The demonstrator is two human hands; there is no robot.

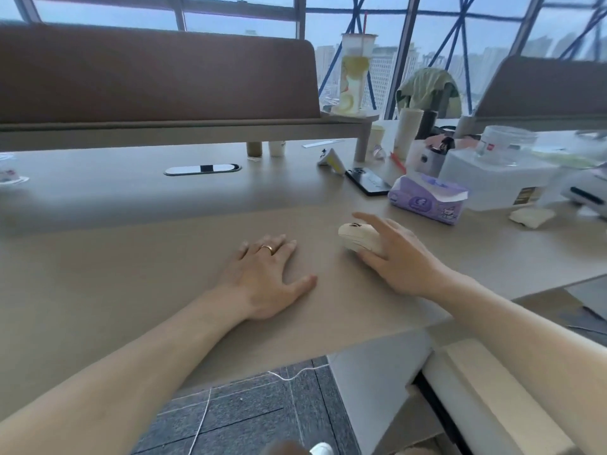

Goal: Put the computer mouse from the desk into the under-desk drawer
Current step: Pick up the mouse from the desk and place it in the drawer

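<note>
At the far left, a small lidded cup (8, 174) sits at the edge of the surface (131, 257), partly cut off by the frame. Behind the surface runs a brown divider (157, 73), with an oval cable port (202, 169) set into the top below it. The left hand (266, 277) lies flat, palm down, its fingers (262, 246) spread loosely and holding nothing (a gold ring (267, 248) shows on one of them). Just right of it, apart from it, the cream mouse (359, 239) rests on the surface. The right hand (395, 257) is cupped around the mouse, the forefinger stretched over its top and the thumb pressed to its near side, so the fingers are closed on it. Beyond lie a black phone (368, 181) and, beside it, a purple tissue pack (427, 198), with a tall drink cup (356, 72) standing on the shelf above. Farther right is a white box (492, 182) with a clear jar (507, 142) on top. Below the surface's right end, a pale drawer unit (476, 382) shows, with a dark gap at its top; whether a drawer is pulled out I cannot tell.
</note>
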